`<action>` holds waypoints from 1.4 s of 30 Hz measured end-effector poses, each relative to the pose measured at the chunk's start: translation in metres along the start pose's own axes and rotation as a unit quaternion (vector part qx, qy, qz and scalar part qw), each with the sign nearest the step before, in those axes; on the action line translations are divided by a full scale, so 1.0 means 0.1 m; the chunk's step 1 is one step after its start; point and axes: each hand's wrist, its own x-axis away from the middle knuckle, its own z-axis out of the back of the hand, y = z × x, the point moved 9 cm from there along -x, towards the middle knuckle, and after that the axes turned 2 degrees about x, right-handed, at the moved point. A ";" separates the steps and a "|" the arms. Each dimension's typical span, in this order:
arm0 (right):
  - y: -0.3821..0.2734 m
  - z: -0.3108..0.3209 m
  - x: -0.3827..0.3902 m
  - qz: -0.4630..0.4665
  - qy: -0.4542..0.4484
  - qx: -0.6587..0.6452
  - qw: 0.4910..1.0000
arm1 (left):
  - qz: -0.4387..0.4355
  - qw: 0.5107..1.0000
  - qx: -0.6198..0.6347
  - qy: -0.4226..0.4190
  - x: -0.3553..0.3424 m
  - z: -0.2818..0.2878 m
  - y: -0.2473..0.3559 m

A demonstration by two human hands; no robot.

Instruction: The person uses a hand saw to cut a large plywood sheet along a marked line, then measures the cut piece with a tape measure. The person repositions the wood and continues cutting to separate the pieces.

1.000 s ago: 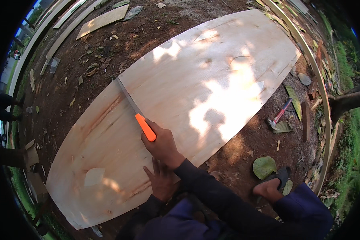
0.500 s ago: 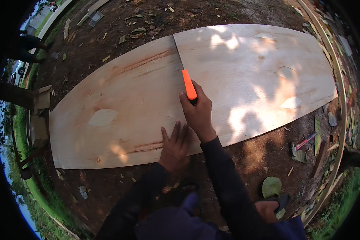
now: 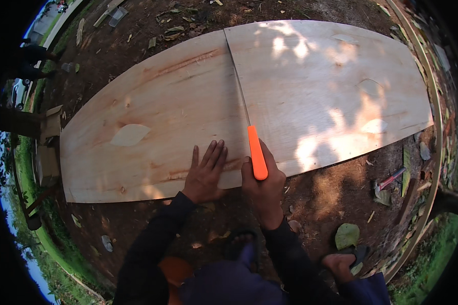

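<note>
Head view: the right hand (image 3: 264, 185) is closed around the orange handle of a saw (image 3: 253, 134), its thumb and fingers wrapped on the grip at the near edge of a long plywood board (image 3: 180, 114). The saw's thin blade, seen almost edge-on, runs from the handle across the board to its far edge; how deep it sits in the wood cannot be told. The left hand (image 3: 204, 177) grips nothing: it lies palm down on the board near the same edge, left of the saw, fingers pointing away, the little finger spread from the others.

Both forearms, in dark sleeves, come up from the lower edge and lean toward each other, the left one slanting rightward, the right one leftward. The board, round-sided and patched with sunlight, lies above brown ground (image 3: 310, 216). On the right, a red-handled hammer (image 3: 392, 178) rests near a broad green leaf (image 3: 347, 236).
</note>
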 end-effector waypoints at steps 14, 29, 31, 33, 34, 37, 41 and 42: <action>-0.22 0.55 0.59 -0.087 -0.045 0.055 0.994 | -0.085 0.995 -0.027 0.046 -0.05 -0.16 0.41; -0.29 0.70 0.48 -0.105 -0.068 0.067 0.990 | -0.172 0.983 -0.040 0.040 -0.05 -0.10 0.73; -0.35 0.74 0.50 -0.085 -0.058 0.071 0.992 | -0.184 0.982 -0.034 0.036 -0.08 -0.15 0.86; -0.38 0.80 0.49 -0.073 -0.050 0.081 0.993 | -0.186 0.981 -0.031 0.035 -0.18 -0.21 1.01; -0.37 0.82 0.49 -0.076 -0.042 0.087 0.992 | -0.186 0.982 -0.029 0.029 -0.25 -0.27 1.06; -0.27 0.96 0.44 -0.060 -0.038 0.113 0.991 | -0.153 0.988 0.029 0.012 -0.37 -0.28 1.09; -0.23 1.00 0.47 -0.010 -0.051 0.124 0.991 | 0.005 0.999 -0.032 0.037 -0.20 -0.24 0.79; -0.16 0.99 0.53 -0.086 -0.073 0.086 0.990 | 0.029 0.998 -0.033 0.034 -0.15 -0.23 0.72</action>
